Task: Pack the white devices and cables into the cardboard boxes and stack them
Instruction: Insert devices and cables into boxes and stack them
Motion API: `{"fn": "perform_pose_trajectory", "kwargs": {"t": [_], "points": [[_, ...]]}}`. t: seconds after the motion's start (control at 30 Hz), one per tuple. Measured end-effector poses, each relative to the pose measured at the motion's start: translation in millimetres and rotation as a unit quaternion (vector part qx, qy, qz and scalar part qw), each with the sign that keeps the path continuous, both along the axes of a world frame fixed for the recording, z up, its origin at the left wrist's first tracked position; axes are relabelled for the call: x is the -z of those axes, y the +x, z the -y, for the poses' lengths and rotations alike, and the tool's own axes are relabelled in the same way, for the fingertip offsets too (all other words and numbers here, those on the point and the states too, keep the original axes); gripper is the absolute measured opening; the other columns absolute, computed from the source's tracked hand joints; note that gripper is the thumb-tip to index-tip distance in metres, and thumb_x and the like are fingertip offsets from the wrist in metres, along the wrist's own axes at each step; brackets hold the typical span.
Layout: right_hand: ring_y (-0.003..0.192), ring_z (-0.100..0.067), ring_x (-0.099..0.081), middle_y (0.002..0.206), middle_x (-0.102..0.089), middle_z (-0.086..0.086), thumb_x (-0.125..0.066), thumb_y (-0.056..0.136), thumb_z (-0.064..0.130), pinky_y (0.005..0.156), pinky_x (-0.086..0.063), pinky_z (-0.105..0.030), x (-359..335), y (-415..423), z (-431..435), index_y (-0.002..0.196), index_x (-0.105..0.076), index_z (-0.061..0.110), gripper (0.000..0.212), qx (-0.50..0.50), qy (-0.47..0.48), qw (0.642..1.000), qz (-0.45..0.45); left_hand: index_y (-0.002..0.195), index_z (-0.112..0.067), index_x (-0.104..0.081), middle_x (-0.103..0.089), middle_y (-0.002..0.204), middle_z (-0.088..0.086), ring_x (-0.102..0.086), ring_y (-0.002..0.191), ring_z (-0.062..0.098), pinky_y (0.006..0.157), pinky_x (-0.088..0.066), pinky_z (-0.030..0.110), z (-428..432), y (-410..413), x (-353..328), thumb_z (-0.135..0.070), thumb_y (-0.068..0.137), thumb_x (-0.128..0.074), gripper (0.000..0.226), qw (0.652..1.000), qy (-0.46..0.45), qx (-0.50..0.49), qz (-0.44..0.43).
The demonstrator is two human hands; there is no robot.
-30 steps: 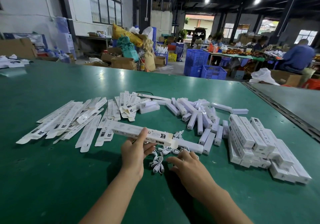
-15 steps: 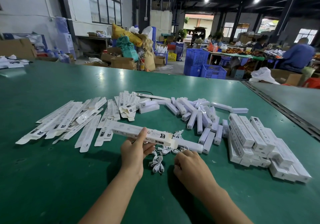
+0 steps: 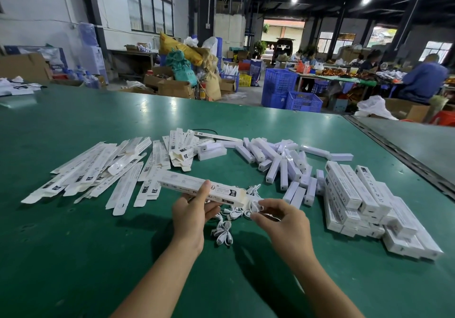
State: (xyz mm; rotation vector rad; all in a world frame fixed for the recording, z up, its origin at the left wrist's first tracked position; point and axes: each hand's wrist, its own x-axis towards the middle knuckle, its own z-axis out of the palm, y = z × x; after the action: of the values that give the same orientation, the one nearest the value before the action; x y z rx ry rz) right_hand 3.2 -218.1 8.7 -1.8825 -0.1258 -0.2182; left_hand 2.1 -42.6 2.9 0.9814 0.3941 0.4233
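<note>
My left hand (image 3: 194, 207) grips a long white cardboard box (image 3: 187, 184), held level above the green table (image 3: 73, 256). At the box's open right end, my right hand (image 3: 280, 216) pinches a coiled white cable (image 3: 256, 203). More coiled cables (image 3: 222, 231) lie on the table below both hands. A loose heap of white bar-shaped devices (image 3: 278, 160) lies beyond them. Flat unfolded boxes (image 3: 98, 170) spread out to the left. Packed boxes (image 3: 364, 199) are stacked in a pile at the right.
A metal seam (image 3: 403, 160) separates this table from another on the right. Beyond the far edge stand blue crates (image 3: 290, 93), cardboard cartons and sacks. Several people sit at a work table at the back right.
My right hand has picked a coiled cable up off the table and raised it to the open end of the box. My left hand has kept the box where it was.
</note>
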Motion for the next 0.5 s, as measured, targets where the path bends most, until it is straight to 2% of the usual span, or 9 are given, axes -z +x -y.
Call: {"fn": "perform_pose_trajectory", "kwargs": {"t": [0.13, 0.23, 0.3, 0.4, 0.5], "points": [[0.083, -0.005, -0.072, 0.086, -0.076, 0.01, -0.081, 0.078, 0.007, 0.082, -0.056, -0.022, -0.9, 0.5, -0.1, 0.098, -0.075, 0.023, 0.026, -0.025, 0.057, 0.998, -0.01, 0.096, -0.01, -0.066, -0.076, 0.075, 0.002, -0.073, 0.064, 0.015, 0.053, -0.057, 0.023, 0.1, 0.1, 1.6, -0.019, 0.093, -0.069, 0.01, 1.0, 0.009, 0.004, 0.0], [0.086, -0.005, -0.072, 0.091, -0.076, 0.012, -0.079, 0.078, 0.003, 0.083, -0.056, -0.019, -0.2, 0.7, -2.4, 0.101, -0.072, 0.026, 0.033, -0.046, 0.076, 0.996, -0.005, 0.097, -0.009, -0.066, -0.076, 0.076, 0.001, -0.073, 0.066, 0.016, 0.054, -0.056, 0.023, 2.1, 0.8, 2.6, -0.018, 0.094, -0.068, 0.01, 1.0, 0.023, 0.014, 0.003], [0.089, -0.005, -0.072, 0.094, -0.076, 0.009, -0.078, 0.079, 0.003, 0.082, -0.055, -0.019, 1.0, 2.2, -2.8, 0.106, -0.07, 0.026, 0.037, -0.063, 0.076, 0.995, -0.022, 0.097, -0.009, -0.066, -0.077, 0.081, 0.004, -0.074, 0.068, 0.018, 0.055, -0.056, 0.023, 3.8, 1.0, 2.8, -0.017, 0.094, -0.067, 0.009, 0.999, 0.039, 0.023, 0.009], [0.089, -0.011, -0.072, 0.095, -0.077, 0.001, -0.076, 0.079, -0.003, 0.077, -0.053, -0.017, -1.3, 5.2, 1.8, 0.11, -0.069, 0.017, 0.038, -0.112, 0.155, 0.976, -0.104, 0.097, -0.009, -0.065, -0.078, 0.084, 0.008, -0.075, 0.069, 0.02, 0.055, -0.057, 0.023, 4.0, -0.5, 1.8, -0.015, 0.094, -0.066, 0.007, 0.998, 0.053, 0.036, 0.022], [0.073, -0.014, -0.07, 0.084, -0.076, -0.002, -0.07, 0.075, -0.015, 0.064, -0.052, -0.016, -1.8, 9.0, 8.8, 0.109, -0.067, 0.006, 0.04, -0.122, 0.246, 0.947, -0.165, 0.098, -0.008, -0.065, -0.078, 0.086, 0.009, -0.074, 0.068, 0.02, 0.053, -0.055, 0.022, 4.8, -2.8, -0.1, -0.015, 0.095, -0.064, 0.007, 0.994, 0.081, 0.064, 0.033]]}}
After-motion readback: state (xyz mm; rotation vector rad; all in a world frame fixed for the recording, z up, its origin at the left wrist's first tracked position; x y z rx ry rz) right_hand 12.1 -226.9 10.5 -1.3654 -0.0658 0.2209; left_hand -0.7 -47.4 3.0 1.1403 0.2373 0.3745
